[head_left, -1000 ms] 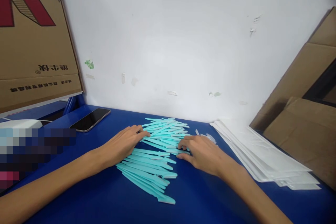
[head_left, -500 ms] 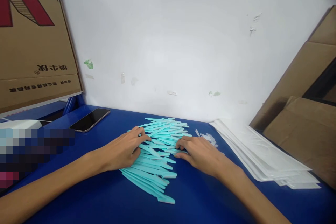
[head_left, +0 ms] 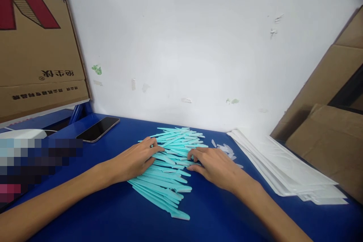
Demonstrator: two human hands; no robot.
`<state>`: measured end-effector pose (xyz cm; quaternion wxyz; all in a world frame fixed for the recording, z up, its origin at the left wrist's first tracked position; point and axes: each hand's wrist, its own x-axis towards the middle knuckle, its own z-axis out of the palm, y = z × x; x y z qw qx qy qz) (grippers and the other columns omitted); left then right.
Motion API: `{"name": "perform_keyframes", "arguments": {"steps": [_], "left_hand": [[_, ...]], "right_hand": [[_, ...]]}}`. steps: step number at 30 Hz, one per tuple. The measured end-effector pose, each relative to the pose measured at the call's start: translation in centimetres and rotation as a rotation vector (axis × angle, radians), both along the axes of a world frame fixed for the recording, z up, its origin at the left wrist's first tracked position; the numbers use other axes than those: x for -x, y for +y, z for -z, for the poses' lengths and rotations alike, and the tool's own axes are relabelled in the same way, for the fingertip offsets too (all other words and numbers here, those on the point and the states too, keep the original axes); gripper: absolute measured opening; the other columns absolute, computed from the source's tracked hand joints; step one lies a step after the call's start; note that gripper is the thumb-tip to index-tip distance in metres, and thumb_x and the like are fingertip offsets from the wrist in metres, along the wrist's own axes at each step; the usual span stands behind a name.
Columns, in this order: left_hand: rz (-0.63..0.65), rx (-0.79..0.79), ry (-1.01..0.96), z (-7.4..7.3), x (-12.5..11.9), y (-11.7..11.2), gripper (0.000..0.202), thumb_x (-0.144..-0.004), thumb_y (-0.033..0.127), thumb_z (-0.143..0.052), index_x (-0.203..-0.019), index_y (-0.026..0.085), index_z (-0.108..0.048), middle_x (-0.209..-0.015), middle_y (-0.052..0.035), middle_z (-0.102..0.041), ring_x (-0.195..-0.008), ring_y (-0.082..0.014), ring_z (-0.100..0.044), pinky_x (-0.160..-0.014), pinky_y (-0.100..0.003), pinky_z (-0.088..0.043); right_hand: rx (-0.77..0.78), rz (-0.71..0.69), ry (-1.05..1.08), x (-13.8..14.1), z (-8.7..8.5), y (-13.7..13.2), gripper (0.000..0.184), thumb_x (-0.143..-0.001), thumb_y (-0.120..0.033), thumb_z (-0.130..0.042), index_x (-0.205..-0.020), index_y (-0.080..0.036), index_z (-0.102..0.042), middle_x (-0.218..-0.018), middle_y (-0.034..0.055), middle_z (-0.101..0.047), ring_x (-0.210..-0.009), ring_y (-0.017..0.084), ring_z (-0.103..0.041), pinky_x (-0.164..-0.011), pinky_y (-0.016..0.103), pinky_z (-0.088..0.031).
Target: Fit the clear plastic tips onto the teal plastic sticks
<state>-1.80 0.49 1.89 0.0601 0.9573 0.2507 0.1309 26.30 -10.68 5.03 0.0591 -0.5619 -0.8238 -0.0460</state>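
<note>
Fingers [head_left: 152, 146] flat on teal sticks [head_left: 167, 187]

- Plastic sticks [head_left: 167, 174]: uniform turquoise, unpatterned.
- Table top [head_left: 215, 215]: solid deep blue.
- Wall [head_left: 184, 45], 12 o'clock of the sticks: white, with a small green smear [head_left: 96, 69] at 10 o'clock.
- Cardboard box [head_left: 36, 53], 10 o'clock: brown, with a red-and-black graphic and black lettering.
- Phone [head_left: 98, 129], 10 o'clock: black screen, pale metallic edge.
- Stack of bags [head_left: 283, 170], 3 o'clock: translucent white.
- Cardboard sheets [head_left: 326, 143], 2 o'clock: plain brown.
</note>
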Motion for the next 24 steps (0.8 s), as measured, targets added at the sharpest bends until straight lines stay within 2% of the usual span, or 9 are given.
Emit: {"name": "perform_keyframes", "arguments": {"steps": [4, 14, 24], "left_hand": [[-0.012, 0.017, 0.025, 0.1, 0.1, 0.0, 0.042, -0.104, 0.023, -0.040, -0.144, 0.028, -0.052, -0.124, -0.0098, -0.055, -0.110, -0.0257, -0.056, -0.088, -0.036, -0.049], [-0.016, 0.014, -0.002, 0.2, 0.0, 0.0, 0.038, -0.103, 0.022, -0.043, -0.139, 0.027, -0.055, -0.125, -0.0097, -0.058, -0.116, -0.0272, -0.058, -0.093, -0.037, -0.051], [-0.055, 0.077, 0.057, -0.9, -0.3, -0.6, 0.037, -0.104, 0.020, -0.042, -0.139, 0.023, -0.052, -0.127, -0.0110, -0.054, -0.112, -0.0267, -0.057, -0.090, -0.038, -0.051]], "right_hand": [[0.003, 0.016, 0.003, 0.0, 0.1, 0.0, 0.024, -0.099, -0.037, -0.067, -0.118, -0.024, -0.062, -0.100, 0.0031, -0.075, -0.082, 0.025, -0.072, -0.060, 0.030, -0.038], [-0.001, -0.029, -0.078, 0.4, 0.1, 0.0, 0.019, -0.104, -0.034, -0.057, -0.116, -0.023, -0.067, -0.105, 0.0042, -0.071, -0.083, 0.022, -0.071, -0.063, 0.032, -0.044], [-0.037, -0.060, -0.258, 1.7, 0.2, -0.3, 0.020, -0.104, -0.026, -0.051, -0.114, -0.015, -0.065, -0.108, 0.0102, -0.068, -0.081, 0.024, -0.071, -0.063, 0.034, -0.049]]}}
